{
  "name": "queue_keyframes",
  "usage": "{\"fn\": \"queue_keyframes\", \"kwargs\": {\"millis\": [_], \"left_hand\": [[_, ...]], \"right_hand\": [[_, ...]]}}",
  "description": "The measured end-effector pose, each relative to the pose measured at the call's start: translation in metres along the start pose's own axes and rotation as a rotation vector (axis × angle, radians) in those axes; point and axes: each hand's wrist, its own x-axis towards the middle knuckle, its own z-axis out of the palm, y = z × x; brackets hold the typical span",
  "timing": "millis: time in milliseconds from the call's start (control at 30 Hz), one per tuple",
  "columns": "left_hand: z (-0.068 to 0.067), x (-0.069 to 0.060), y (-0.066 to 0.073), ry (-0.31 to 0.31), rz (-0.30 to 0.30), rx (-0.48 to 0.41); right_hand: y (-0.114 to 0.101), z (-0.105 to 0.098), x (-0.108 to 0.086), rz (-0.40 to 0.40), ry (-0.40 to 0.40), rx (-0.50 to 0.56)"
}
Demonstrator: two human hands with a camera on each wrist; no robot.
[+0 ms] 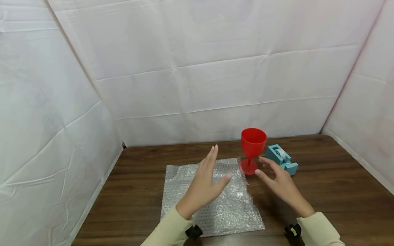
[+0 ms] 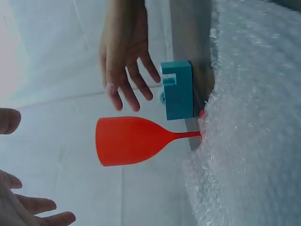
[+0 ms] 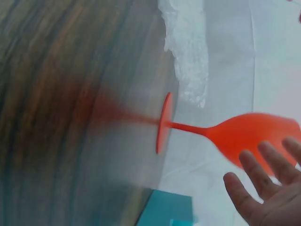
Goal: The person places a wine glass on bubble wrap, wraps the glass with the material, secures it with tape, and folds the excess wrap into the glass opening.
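A red goblet [image 1: 253, 143] stands upright at the back of the table, its foot by the right edge of a sheet of bubble wrap [image 1: 229, 208]. Over the sheet hovers my left hand [image 1: 204, 186], fingers straight and thumb spread, holding nothing. My right hand [image 1: 281, 182] is in the air just to the right of the goblet's foot, fingers loosely bent and apart from it. In the right wrist view, its fingers [image 3: 256, 174] overlap the goblet bowl [image 3: 254, 136] with no grip on it. The left wrist view shows the goblet [image 2: 131, 141] between both hands.
A light blue tape dispenser [image 1: 281, 159] with a roll of clear tape sits right of the goblet, behind my right hand. White cloth walls [image 1: 184, 89] enclose the dark wooden table [image 1: 129, 198] at the back and both sides.
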Motion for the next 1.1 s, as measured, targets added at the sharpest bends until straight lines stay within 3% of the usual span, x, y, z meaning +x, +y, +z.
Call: {"fn": "queue_keyframes", "kwargs": {"millis": [233,533,867,1100], "left_hand": [[0.020,0.042,-0.007,-0.041,-0.127,-0.197],[0.047,0.084,-0.013,-0.017,-0.183,-0.338],[0.082,0.101,-0.038,-0.020,-0.230,-0.489],[0.094,0.114,-0.037,-0.061,-0.214,-0.562]], "right_hand": [[0.018,-0.011,0.006,0.151,0.020,0.118],[0.034,-0.023,0.023,0.204,-0.034,0.242],[0.030,-0.013,0.047,0.255,-0.062,0.375],[0.032,-0.013,0.056,0.253,-0.051,0.384]]}}
